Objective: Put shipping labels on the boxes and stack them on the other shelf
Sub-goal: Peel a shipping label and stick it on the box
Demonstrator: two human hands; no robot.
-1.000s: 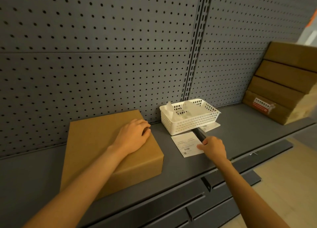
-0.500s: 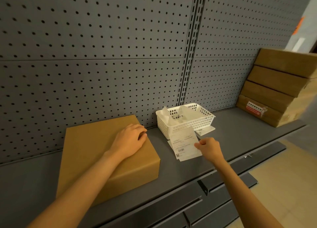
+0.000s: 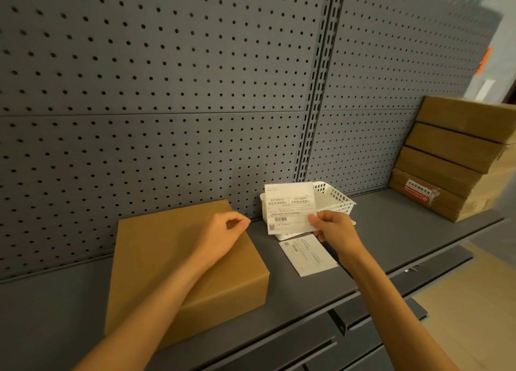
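The right hand is pinching a white printed shipping label by its lower right corner, thumb & fingers closed on the paper, and is holding it up off the grey metal shelf, in front of the white plastic mesh basket. The label is facing the camera, long axis roughly L-R, barcode low on the sheet.

The left hand is resting on the plain brown cardboard box, near its far right top corner, w/ fingers loosely curled and thumb tip near the forefinger tip; it is gripping nothing that I can see. The box is sitting on the shelf against the grey pegboard back panel, just left of the basket.

The key relation: the box top is lying left of & below the held label, w/ a gap of bare shelf between them. So the label probably needs carrying leftward and down, then laying flat on the top face. The left hand is the nearer one to the box; it looks placed to steady it or help peel the backing. Can't tell if the backing is on.

A second white label sheet is lying flat on the shelf, just below the right hand. A stack of brown cardboard boxes is sitting well apart at far right, the bottom one bearing a red sticker.
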